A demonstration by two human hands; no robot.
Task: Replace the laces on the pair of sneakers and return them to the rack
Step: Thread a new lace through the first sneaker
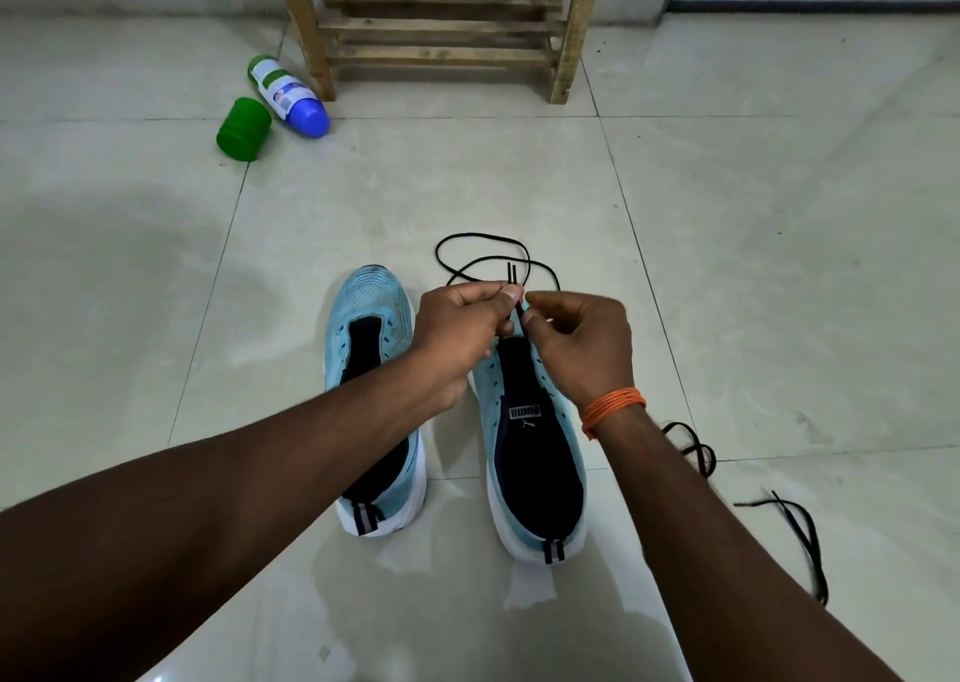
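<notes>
Black lace (508, 275): both tips pinched together, level, above the right sneaker (535, 452); its loop lies at the shoe's 12 o'clock.
Left hand (457, 328): fingertips clamped on the lace.
Right hand (576, 338): likewise clamped on it.
Left sneaker (371, 307): 9 o'clock, unlaced.
Step in hand: probably evening the ends; keep them level before threading the toe eyelets.
Rack (441, 31): 12 o'clock, well apart.
Loose laces (802, 530): 4 o'clock.

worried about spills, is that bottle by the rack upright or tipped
Tipped: the bottle lies on its side on the floor by the rack.
</notes>
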